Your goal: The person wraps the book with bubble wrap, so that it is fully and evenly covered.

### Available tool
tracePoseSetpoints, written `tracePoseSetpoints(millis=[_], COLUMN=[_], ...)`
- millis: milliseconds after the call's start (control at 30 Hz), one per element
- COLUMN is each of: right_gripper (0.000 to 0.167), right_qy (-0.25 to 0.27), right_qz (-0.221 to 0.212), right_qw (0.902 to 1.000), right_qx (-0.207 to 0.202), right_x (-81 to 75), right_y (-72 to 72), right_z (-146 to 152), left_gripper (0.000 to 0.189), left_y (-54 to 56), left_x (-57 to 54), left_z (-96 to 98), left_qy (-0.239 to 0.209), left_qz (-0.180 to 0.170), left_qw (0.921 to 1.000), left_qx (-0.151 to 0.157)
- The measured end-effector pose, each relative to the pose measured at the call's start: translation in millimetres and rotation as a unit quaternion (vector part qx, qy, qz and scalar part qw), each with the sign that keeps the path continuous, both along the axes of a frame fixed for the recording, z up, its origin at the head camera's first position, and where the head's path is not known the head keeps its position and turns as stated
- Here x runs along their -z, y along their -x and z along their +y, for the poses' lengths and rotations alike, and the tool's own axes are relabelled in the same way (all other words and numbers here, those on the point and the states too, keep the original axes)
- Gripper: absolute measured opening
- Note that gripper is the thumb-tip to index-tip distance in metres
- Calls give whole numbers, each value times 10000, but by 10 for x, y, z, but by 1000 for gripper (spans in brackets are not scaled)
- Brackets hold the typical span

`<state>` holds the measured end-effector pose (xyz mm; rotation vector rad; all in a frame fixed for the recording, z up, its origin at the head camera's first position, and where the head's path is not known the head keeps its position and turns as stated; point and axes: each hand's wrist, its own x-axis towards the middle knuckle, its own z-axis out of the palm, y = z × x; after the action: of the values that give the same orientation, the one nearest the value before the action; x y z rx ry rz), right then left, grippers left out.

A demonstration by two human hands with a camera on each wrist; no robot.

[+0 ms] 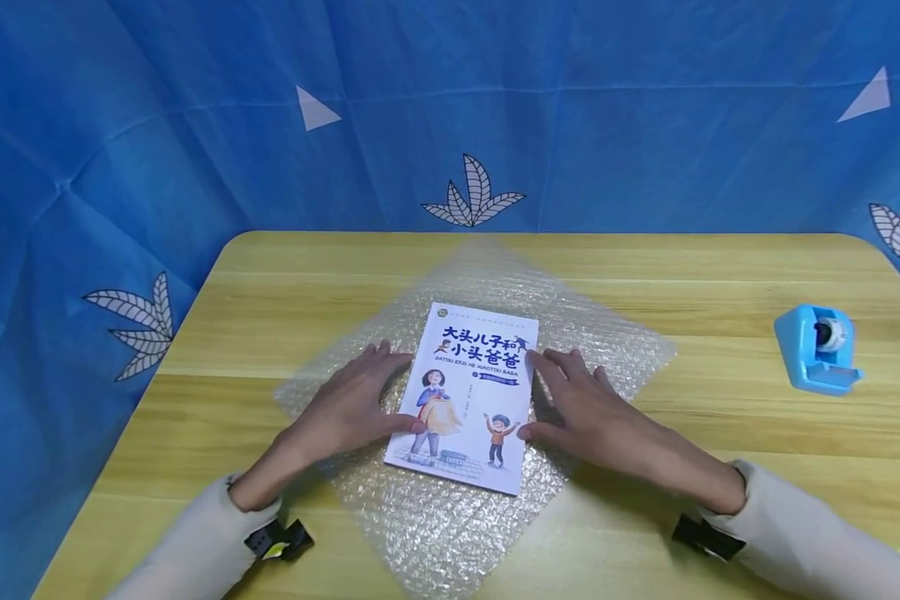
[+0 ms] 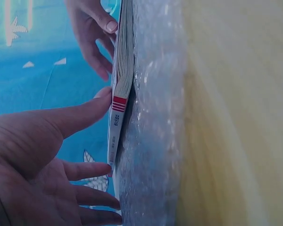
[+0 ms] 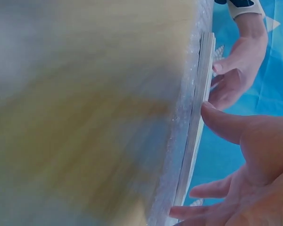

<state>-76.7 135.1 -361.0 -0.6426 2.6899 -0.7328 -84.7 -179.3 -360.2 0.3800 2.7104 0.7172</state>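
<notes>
A white picture-covered book (image 1: 471, 392) lies slightly turned on a sheet of bubble wrap (image 1: 450, 533) whose corners point toward and away from me. My left hand (image 1: 352, 400) is at the book's left side, thumb over the cover's lower left and fingers along the spine edge. At the right side, my right hand (image 1: 592, 408) touches the edge with thumb and index fingertip. The left wrist view shows the book's spine (image 2: 117, 122) beside the straight fingers. In the right wrist view the page edges (image 3: 198, 108) run past my extended right thumb.
A blue tape dispenser (image 1: 813, 350) stands at the right of the wooden table (image 1: 720, 317). Behind and left of the table hangs a blue cloth (image 1: 607, 150) with white leaf and triangle prints. Each sleeve bears a black wrist device (image 1: 708, 537).
</notes>
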Motion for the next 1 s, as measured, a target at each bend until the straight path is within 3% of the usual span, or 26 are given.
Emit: tracePoseSetpoints(millis=[633,1000], right_gripper=[102,97], right_qy=[-57,47], right_qz=[-403,-296], right_qw=[9979,9982], right_qx=[513,510], right_x=[22,41], right_y=[-15,-15], right_z=[582,775], left_gripper=[83,86], left_y=[77,87], left_x=[6,9], left_z=[502,648], left_qy=[237,310], left_qz=[147,306], left_qw=[9963,9935], left_qx=[813,1049])
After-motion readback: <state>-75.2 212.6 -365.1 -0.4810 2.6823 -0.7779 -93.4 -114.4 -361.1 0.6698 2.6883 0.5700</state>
